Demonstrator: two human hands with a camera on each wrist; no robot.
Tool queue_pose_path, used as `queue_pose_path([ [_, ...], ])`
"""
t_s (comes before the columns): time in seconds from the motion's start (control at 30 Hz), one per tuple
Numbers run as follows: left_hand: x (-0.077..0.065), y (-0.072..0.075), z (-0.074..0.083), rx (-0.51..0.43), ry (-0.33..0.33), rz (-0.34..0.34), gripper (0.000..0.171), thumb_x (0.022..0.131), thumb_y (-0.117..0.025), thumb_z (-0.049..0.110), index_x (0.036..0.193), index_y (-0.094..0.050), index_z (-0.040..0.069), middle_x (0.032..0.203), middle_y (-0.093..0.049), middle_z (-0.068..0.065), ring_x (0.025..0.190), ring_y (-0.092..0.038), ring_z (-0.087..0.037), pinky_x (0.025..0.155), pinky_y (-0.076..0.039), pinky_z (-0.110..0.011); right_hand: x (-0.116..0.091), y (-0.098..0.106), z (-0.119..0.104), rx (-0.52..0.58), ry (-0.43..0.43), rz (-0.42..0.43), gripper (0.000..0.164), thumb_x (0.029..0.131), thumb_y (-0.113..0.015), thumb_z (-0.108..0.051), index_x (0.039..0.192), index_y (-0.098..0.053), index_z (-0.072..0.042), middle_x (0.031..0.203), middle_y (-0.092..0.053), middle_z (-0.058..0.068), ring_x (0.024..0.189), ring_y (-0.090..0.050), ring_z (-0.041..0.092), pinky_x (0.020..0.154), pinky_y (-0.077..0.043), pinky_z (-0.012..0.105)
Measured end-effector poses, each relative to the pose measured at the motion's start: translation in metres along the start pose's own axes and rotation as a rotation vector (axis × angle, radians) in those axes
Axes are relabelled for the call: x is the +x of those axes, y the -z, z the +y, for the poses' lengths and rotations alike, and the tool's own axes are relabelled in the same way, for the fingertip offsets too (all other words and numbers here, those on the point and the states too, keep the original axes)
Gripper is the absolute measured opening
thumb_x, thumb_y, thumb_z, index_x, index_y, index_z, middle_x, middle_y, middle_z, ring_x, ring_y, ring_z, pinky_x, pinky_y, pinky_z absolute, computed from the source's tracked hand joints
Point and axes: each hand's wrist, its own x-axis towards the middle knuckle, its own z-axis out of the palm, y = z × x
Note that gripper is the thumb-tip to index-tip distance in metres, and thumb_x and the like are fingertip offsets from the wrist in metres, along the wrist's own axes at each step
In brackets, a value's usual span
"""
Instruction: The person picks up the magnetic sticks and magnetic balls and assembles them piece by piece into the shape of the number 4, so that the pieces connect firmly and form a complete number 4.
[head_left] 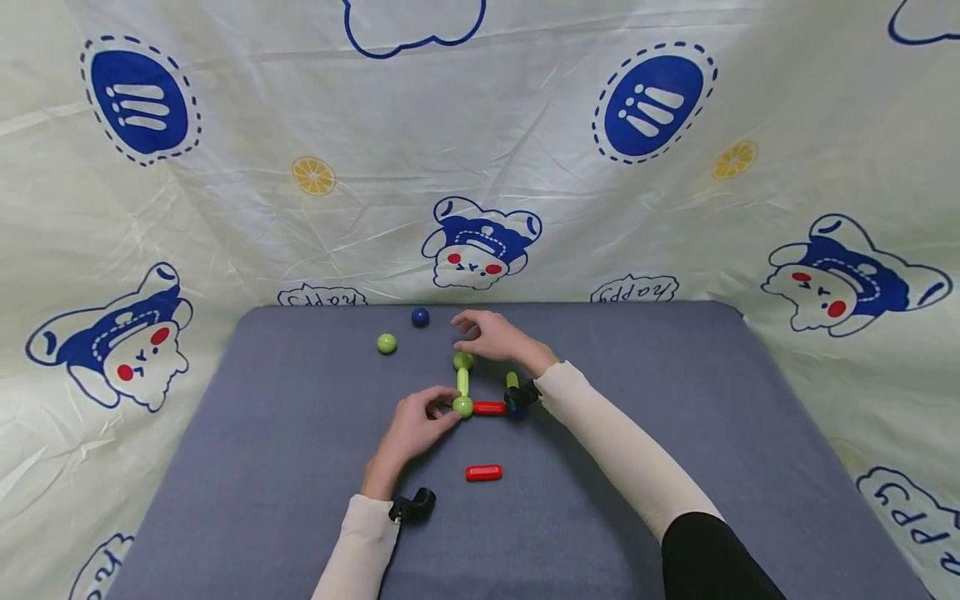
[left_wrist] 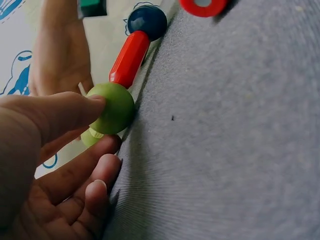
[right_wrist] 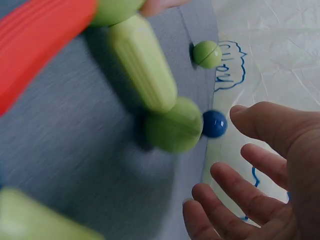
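Observation:
A joined frame of balls and rods lies on the table. My left hand [head_left: 420, 427] pinches its near green ball [left_wrist: 116, 109] between thumb and fingers. From that ball a light green rod [head_left: 462, 382] runs away to a far green ball [right_wrist: 175, 125]. A red rod [left_wrist: 130, 59] leads right to a dark blue ball [left_wrist: 147, 22], where another light green rod [head_left: 512, 380] points away, partly hidden by the right wrist's camera. My right hand [head_left: 497, 335] hovers by the far green ball, fingers spread and holding nothing, as the right wrist view shows.
A loose green ball [head_left: 386, 343] and a loose blue ball [head_left: 420, 317] lie toward the table's back edge. One loose red rod [head_left: 483, 472] sits in front of the frame. Behind the grey table [head_left: 300, 467] hangs a printed pale cloth [head_left: 247, 225].

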Motion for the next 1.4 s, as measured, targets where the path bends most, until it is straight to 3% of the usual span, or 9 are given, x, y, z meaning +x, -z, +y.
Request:
queue_pose_path([
  [0.23, -0.001, -0.001, 0.0, 0.008, -0.014, 0.024, 0.027, 0.091, -0.078, 0.015, 0.118, -0.075, 0.014, 0.107, -0.076, -0.004, 0.074, -0.06, -0.008, 0.068, -0.048, -0.025, -0.026, -0.004, 0.023, 0.021, -0.026, 0.036, 0.049, 0.098, -0.071, -0.027, 0.14, -0.059, -0.006, 0.135, -0.065, 0.017, 0.121, -0.064, 0.033, 0.098, -0.054, 0.047],
  [0.47, -0.001, -0.003, 0.0, 0.021, -0.012, 0.023, 0.027, 0.092, -0.078, 0.016, 0.118, -0.075, 0.015, 0.106, -0.076, -0.003, 0.075, -0.059, -0.008, 0.069, -0.047, -0.025, -0.05, -0.013, 0.032, -0.008, -0.046, 0.074, 0.047, 0.097, -0.072, -0.028, 0.136, -0.062, -0.006, 0.132, -0.067, 0.015, 0.12, -0.063, 0.03, 0.103, -0.051, 0.049],
  [0.7, -0.001, 0.003, -0.002, 0.05, -0.074, 0.025, 0.027, 0.092, -0.077, 0.013, 0.119, -0.074, 0.012, 0.104, -0.076, -0.005, 0.075, -0.06, -0.008, 0.069, -0.048, -0.025, -0.088, -0.02, 0.037, -0.017, -0.058, 0.16, 0.045, 0.096, -0.073, -0.026, 0.134, -0.064, -0.004, 0.13, -0.066, 0.015, 0.117, -0.06, 0.031, 0.102, -0.048, 0.051],
  [0.83, 0.0, 0.017, -0.006, 0.085, -0.081, 0.066, 0.027, 0.092, -0.077, 0.012, 0.119, -0.074, 0.009, 0.104, -0.076, -0.006, 0.075, -0.061, -0.011, 0.07, -0.049, -0.027, -0.108, -0.027, 0.039, -0.006, -0.054, 0.219, 0.044, 0.096, -0.073, -0.027, 0.133, -0.065, -0.005, 0.131, -0.064, 0.016, 0.117, -0.059, 0.032, 0.101, -0.048, 0.052],
  [1.1, 0.007, 0.059, -0.019, 0.15, -0.043, 0.228, 0.027, 0.095, -0.074, 0.013, 0.122, -0.073, 0.007, 0.115, -0.074, -0.012, 0.092, -0.068, -0.026, 0.081, -0.053, -0.043, -0.138, -0.04, 0.038, 0.046, -0.034, 0.3, 0.04, 0.095, -0.075, -0.025, 0.13, -0.067, -0.008, 0.125, -0.064, 0.015, 0.112, -0.062, 0.03, 0.094, -0.052, 0.049],
  [1.27, 0.021, 0.082, -0.027, 0.172, -0.046, 0.329, 0.03, 0.093, -0.074, 0.012, 0.122, -0.072, 0.005, 0.115, -0.073, -0.016, 0.091, -0.069, -0.031, 0.08, -0.053, -0.045, -0.149, -0.045, 0.038, 0.074, -0.041, 0.304, 0.037, 0.095, -0.076, -0.023, 0.128, -0.068, -0.008, 0.117, -0.065, 0.012, 0.104, -0.064, 0.025, 0.088, -0.054, 0.043],
  [1.4, 0.035, 0.092, -0.035, 0.183, -0.016, 0.346, 0.036, 0.093, -0.074, 0.013, 0.127, -0.068, 0.005, 0.12, -0.071, -0.019, 0.093, -0.069, -0.034, 0.084, -0.053, -0.049, -0.151, -0.049, 0.041, 0.091, -0.033, 0.315, 0.032, 0.094, -0.076, -0.022, 0.123, -0.071, -0.009, 0.11, -0.067, 0.008, 0.099, -0.063, 0.021, 0.083, -0.053, 0.036],
])
